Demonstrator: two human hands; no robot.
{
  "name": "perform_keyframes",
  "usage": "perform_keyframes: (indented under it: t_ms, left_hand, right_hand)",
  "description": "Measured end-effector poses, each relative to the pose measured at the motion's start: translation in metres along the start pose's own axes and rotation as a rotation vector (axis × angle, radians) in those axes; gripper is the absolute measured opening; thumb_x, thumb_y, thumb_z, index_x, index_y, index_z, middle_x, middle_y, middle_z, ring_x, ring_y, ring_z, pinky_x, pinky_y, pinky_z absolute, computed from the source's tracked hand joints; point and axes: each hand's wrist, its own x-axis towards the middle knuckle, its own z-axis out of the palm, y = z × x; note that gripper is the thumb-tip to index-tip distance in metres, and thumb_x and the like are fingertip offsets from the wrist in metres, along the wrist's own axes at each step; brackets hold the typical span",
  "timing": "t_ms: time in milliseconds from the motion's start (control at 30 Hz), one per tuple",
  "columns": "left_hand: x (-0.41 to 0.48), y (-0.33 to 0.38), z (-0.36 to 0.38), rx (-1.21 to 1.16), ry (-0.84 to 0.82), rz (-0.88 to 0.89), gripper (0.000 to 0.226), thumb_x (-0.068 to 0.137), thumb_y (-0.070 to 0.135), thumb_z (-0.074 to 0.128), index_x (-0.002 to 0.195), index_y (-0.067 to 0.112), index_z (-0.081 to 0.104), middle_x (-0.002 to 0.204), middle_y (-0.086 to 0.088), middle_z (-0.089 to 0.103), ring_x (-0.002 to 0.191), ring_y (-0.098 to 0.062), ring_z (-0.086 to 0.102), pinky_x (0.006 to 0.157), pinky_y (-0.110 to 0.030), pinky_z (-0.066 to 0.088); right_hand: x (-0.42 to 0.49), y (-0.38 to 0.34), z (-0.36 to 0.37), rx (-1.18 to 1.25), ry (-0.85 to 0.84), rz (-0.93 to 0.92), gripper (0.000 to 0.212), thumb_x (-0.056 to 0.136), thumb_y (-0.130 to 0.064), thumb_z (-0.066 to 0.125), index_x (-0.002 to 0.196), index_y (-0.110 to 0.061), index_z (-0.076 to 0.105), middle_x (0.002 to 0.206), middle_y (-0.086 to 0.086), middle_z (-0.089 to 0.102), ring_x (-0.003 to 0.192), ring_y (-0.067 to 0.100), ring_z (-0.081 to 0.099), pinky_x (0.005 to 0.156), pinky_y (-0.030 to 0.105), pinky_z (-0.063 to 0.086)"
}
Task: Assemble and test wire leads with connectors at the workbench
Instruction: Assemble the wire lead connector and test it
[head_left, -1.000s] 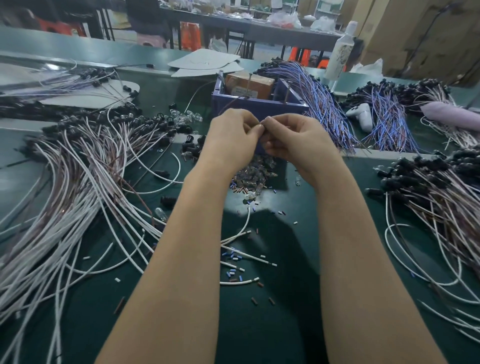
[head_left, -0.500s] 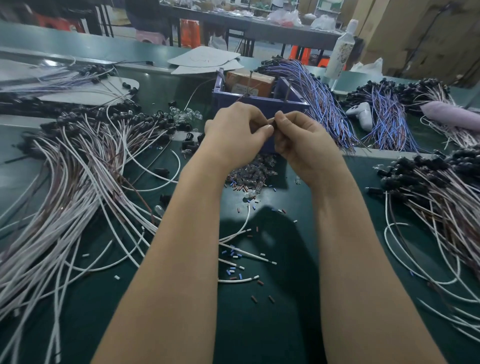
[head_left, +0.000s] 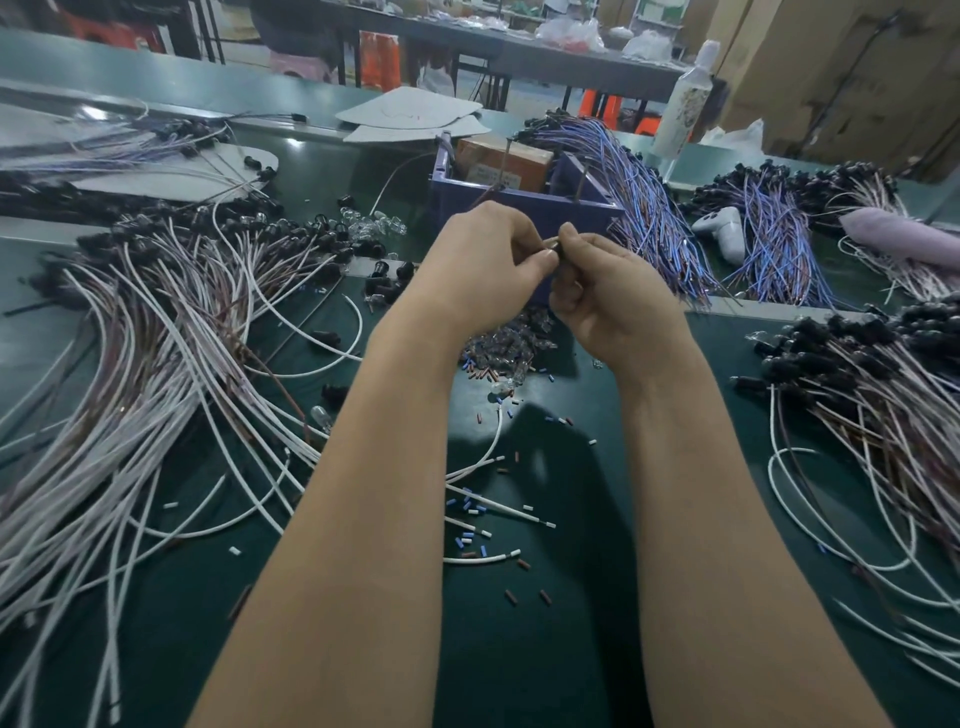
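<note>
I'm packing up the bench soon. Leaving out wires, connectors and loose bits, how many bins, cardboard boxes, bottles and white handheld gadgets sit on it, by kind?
Blue bin: 1
Cardboard box, inside the bin: 1
White bottle: 1
White handheld gadget: 1
Total: 4

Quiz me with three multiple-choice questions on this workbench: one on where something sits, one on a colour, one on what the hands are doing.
1. Where is the brown box? A) on a chair B) in the blue bin C) on the floor
2. What colour are the wires right of the bin? A) green B) yellow C) blue
3. What are the left hand and right hand doing? A) pinching a small part together B) lying flat C) typing
Answers: 1 B, it stands inside the bin's walls; 2 C, the strands look blue-violet; 3 A, both hands' fingertips meet on the part.
</note>
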Motion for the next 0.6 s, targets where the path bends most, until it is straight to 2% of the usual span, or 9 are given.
perform_keyframes:
  t_ms: [100, 200, 233, 300, 367, 433, 467, 533, 600]
  left_hand:
    - [0.0, -0.001, 0.002, 0.01, -0.022, -0.016, 0.022, 0.093, 0.028, 0.058, 0.105, 0.014, 0.07, 0.099, -0.004, 0.07, 0.095, -0.017, 0.062, 0.08, -0.022, 0.045]
    - [0.001, -0.001, 0.003, 0.017, 0.004, -0.057, 0.021, 0.093, 0.029, 0.058, 0.102, 0.014, 0.07, 0.096, -0.005, 0.07, 0.092, -0.019, 0.063, 0.077, -0.024, 0.046]
    - [0.002, -0.001, 0.002, 0.015, 0.021, -0.069, 0.021, 0.092, 0.029, 0.058, 0.101, 0.015, 0.071, 0.095, -0.006, 0.07, 0.091, -0.019, 0.063, 0.076, -0.023, 0.045]
    - [0.002, -0.001, 0.001, 0.004, 0.027, -0.084, 0.021, 0.092, 0.029, 0.058, 0.1, 0.015, 0.07, 0.093, -0.005, 0.07, 0.089, -0.019, 0.063, 0.075, -0.022, 0.045]
    - [0.0, -0.003, -0.001, -0.005, -0.024, -0.091, 0.02, 0.092, 0.029, 0.059, 0.1, 0.014, 0.07, 0.092, -0.005, 0.07, 0.088, -0.019, 0.063, 0.076, -0.023, 0.045]
    - [-0.003, -0.005, -0.003, -0.025, -0.077, -0.098, 0.016, 0.091, 0.027, 0.06, 0.097, 0.015, 0.07, 0.092, -0.005, 0.071, 0.088, -0.018, 0.064, 0.079, -0.024, 0.047]
    - [-0.003, -0.006, -0.005, -0.042, -0.073, -0.105, 0.014, 0.091, 0.026, 0.061, 0.097, 0.015, 0.069, 0.092, -0.005, 0.071, 0.089, -0.017, 0.064, 0.082, -0.026, 0.049]
    - [-0.003, -0.007, -0.006, -0.088, -0.009, -0.121, 0.012, 0.09, 0.024, 0.063, 0.097, 0.016, 0.068, 0.092, -0.003, 0.071, 0.088, -0.016, 0.064, 0.083, -0.027, 0.049]
    - [-0.001, -0.005, -0.003, -0.116, 0.042, -0.133, 0.01, 0.089, 0.023, 0.064, 0.096, 0.017, 0.067, 0.088, -0.001, 0.068, 0.083, -0.015, 0.062, 0.076, -0.024, 0.046]
  right_hand:
    - [-0.001, 0.001, 0.001, -0.071, 0.02, -0.008, 0.028, 0.098, -0.012, 0.049, 0.071, -0.008, 0.057, 0.044, -0.006, 0.045, 0.038, 0.004, 0.034, 0.041, 0.014, 0.029]
    - [-0.002, -0.003, 0.003, -0.649, 0.114, -0.305, 0.023, 0.096, -0.019, 0.053, 0.075, -0.011, 0.06, 0.059, -0.003, 0.053, 0.052, 0.006, 0.043, 0.053, 0.021, 0.036]
    - [-0.001, -0.003, 0.005, -0.765, 0.142, -0.381, 0.022, 0.095, -0.022, 0.054, 0.077, -0.011, 0.061, 0.064, -0.002, 0.056, 0.057, 0.008, 0.045, 0.058, 0.025, 0.039]
    - [0.001, -0.001, 0.006, -0.704, 0.134, -0.38, 0.023, 0.096, -0.022, 0.054, 0.075, -0.013, 0.061, 0.061, -0.003, 0.055, 0.057, 0.009, 0.044, 0.057, 0.027, 0.038]
    - [0.004, 0.003, 0.001, -0.388, 0.128, -0.235, 0.026, 0.098, -0.018, 0.05, 0.074, -0.011, 0.058, 0.051, -0.007, 0.046, 0.046, 0.006, 0.037, 0.048, 0.021, 0.032]
    - [0.006, 0.003, -0.015, -0.149, 0.21, -0.114, 0.028, 0.1, -0.015, 0.046, 0.074, -0.008, 0.054, 0.049, -0.006, 0.04, 0.04, 0.005, 0.032, 0.043, 0.018, 0.026]
    - [0.006, 0.005, -0.022, -0.141, 0.26, -0.088, 0.028, 0.1, -0.014, 0.046, 0.074, -0.008, 0.053, 0.05, -0.005, 0.04, 0.04, 0.005, 0.031, 0.042, 0.017, 0.025]
    - [0.005, 0.011, -0.027, -0.349, 0.291, -0.08, 0.024, 0.097, -0.012, 0.05, 0.075, -0.009, 0.056, 0.055, -0.003, 0.046, 0.044, 0.006, 0.036, 0.042, 0.016, 0.028]
    - [0.003, 0.019, -0.019, -0.616, 0.187, -0.063, 0.017, 0.092, -0.007, 0.054, 0.078, -0.013, 0.06, 0.063, 0.0, 0.054, 0.051, 0.007, 0.042, 0.043, 0.013, 0.035]
